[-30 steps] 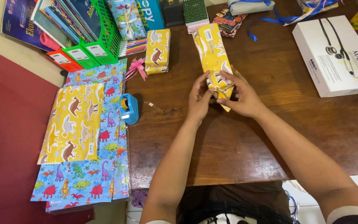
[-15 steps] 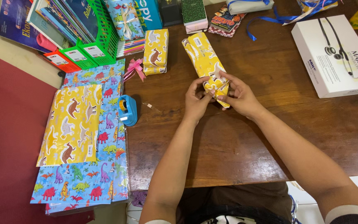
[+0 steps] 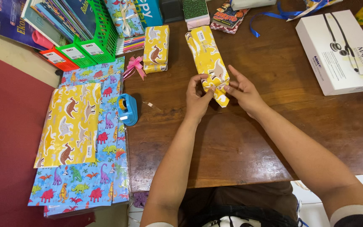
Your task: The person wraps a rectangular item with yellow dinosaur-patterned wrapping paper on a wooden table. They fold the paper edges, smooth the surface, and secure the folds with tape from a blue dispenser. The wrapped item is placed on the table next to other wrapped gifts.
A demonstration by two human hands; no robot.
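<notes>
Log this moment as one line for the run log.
left hand: pinching near end flap of yellow wrapped parcel | right hand: pressing same flap | parcel: on wooden table | blue tape dispenser: left, untouched

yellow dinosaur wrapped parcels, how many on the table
2. One long parcel lies mid-table, with both hands, left hand and right hand, folding its near end. A smaller parcel sits to its left by the pink bow. Others may be hidden.

Bare wooden table (image 3: 240, 147) near the hands and to their right gives free passage. Blue tape dispenser (image 3: 127, 109) blocks left; small yellow parcel (image 3: 156, 48) far-left; white box (image 3: 341, 50) far-right.
</notes>
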